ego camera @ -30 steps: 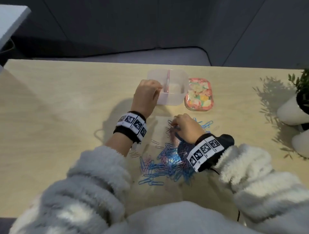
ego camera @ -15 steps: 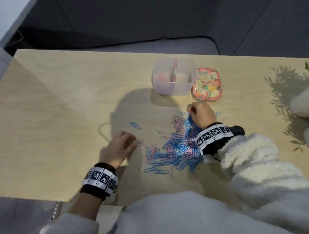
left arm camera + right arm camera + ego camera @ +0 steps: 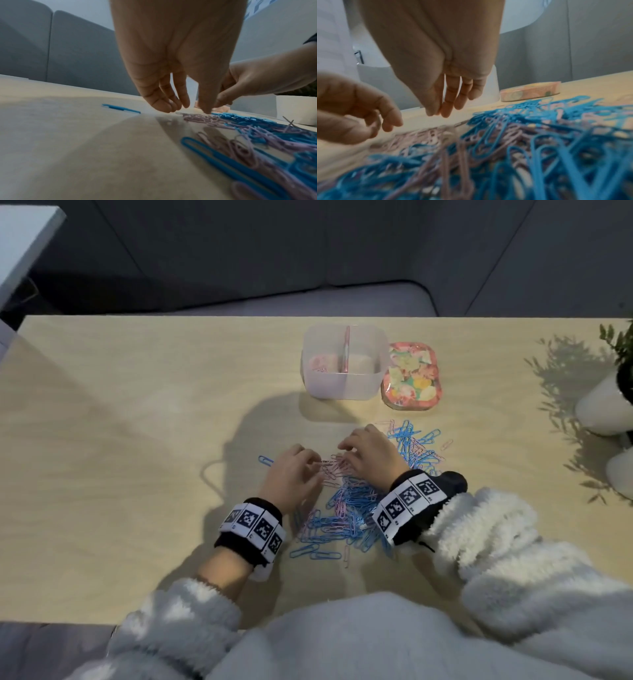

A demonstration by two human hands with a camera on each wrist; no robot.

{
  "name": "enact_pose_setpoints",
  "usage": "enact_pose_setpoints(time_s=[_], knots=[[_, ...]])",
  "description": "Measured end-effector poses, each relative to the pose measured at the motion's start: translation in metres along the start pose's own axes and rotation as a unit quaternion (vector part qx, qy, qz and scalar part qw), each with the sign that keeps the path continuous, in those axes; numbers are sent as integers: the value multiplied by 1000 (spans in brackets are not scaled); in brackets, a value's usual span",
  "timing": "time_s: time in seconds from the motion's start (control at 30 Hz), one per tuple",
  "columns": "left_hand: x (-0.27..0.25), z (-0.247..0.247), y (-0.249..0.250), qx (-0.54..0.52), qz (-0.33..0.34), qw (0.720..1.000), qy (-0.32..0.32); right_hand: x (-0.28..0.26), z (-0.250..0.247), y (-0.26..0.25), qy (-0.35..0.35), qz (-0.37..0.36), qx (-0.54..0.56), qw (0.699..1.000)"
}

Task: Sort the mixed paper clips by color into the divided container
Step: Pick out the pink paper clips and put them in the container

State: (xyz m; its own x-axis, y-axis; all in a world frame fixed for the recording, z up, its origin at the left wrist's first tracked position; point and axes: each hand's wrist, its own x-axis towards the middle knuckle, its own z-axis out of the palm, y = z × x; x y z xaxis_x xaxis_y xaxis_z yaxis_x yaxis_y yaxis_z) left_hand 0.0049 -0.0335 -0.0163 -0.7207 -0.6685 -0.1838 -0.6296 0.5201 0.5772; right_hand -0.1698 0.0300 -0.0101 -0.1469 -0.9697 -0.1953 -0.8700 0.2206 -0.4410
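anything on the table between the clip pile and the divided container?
Bare wood between the paper clip pile and the divided container, only shadow, in the head view. The floral lid lies beside the container.

Hands obscure the sorting point

Nearest paper clips (image 3: 505, 169) blur below the right hand (image 3: 371, 455); whether either the right or the left hand (image 3: 294, 474) pinches a clip is unclear.

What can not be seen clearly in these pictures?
- Right half of the container, head view: cloudy wall, contents unclear.
- Clips under both hands, head view: the left hand and right hand cover them.
- Plant pot, head view: cut off by the edge.
- Near clips, right wrist view: blurred.
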Motion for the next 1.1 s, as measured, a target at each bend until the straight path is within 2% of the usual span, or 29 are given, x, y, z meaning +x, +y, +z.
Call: enact_pose_setpoints(time_s=[0.07, 0.13, 0.23, 0.37, 0.57, 0.73, 0.83, 0.9, 1.03, 1.1], knots=[[1, 1, -1, 14, 14, 1000, -17, -3, -4, 7, 14, 13, 31, 999], [3, 3, 2, 33, 18, 999, -33, -4, -6, 7, -31, -4, -1, 1000], [9, 6, 11, 35, 9, 999, -19, 1, 0, -1, -80, -31, -56, 995], [18, 1, 16, 38, 10, 999, -7, 5, 6, -11, -49, -12, 7, 999], [24, 2, 11, 93, 12, 995, -30, 4, 14, -11, -56, -2, -49, 997], [25, 3, 4, 109, 13, 994, -22, 7, 11, 3, -76, 7, -18, 997], [22, 3, 3, 123, 27, 992, -9, 17, -18, -3, -38, 44, 79, 995], [22, 2, 3, 114, 29, 993, -4, 32, -46, -11, 12, 42, 128, 991], [25, -6, 5, 88, 8, 996, -14, 78, -88, -20, 125, 40, 169, 977], [29, -12, 8, 55, -8, 998, -13, 103, -94, -22, 147, 59, 181, 971]])
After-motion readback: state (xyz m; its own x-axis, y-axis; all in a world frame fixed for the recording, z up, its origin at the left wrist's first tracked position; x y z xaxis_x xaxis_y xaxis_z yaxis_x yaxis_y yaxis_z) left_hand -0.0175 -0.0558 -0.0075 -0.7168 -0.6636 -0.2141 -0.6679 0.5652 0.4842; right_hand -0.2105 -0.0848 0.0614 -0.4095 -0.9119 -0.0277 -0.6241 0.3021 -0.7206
